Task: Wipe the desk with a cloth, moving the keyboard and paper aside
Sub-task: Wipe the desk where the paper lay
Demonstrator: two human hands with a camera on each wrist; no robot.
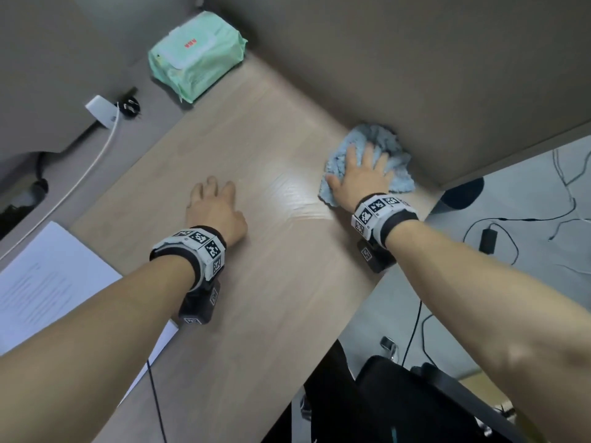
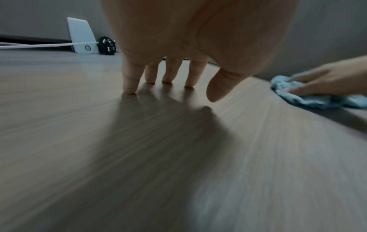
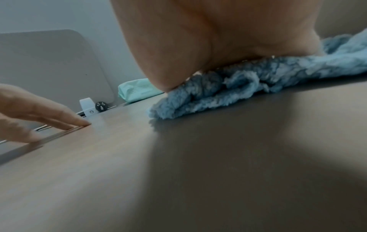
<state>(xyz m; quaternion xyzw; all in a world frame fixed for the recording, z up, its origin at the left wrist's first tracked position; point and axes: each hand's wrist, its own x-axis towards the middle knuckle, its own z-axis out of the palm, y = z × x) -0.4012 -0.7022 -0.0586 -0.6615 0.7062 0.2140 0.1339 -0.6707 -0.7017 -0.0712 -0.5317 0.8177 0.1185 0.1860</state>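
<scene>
A fluffy blue cloth (image 1: 380, 145) lies on the wooden desk (image 1: 256, 148) against the grey partition at the right. My right hand (image 1: 361, 171) presses flat on it with spread fingers; the right wrist view shows my palm on the cloth (image 3: 248, 87). My left hand (image 1: 214, 203) rests in the middle of the desk, its straight fingertips (image 2: 130, 89) touching the bare wood, holding nothing. The blue cloth (image 2: 309, 95) shows at the right edge of the left wrist view. A printed paper sheet (image 1: 54, 282) lies at the desk's left, partly under my left forearm. No keyboard is in view.
A mint-green pack of wet wipes (image 1: 195, 55) sits in the far corner. A white adapter (image 1: 102, 110) with a white cable and a black plug (image 1: 131, 103) lie at the back left. Grey partitions (image 1: 415, 59) wall the desk. A chair and cables sit below the right edge.
</scene>
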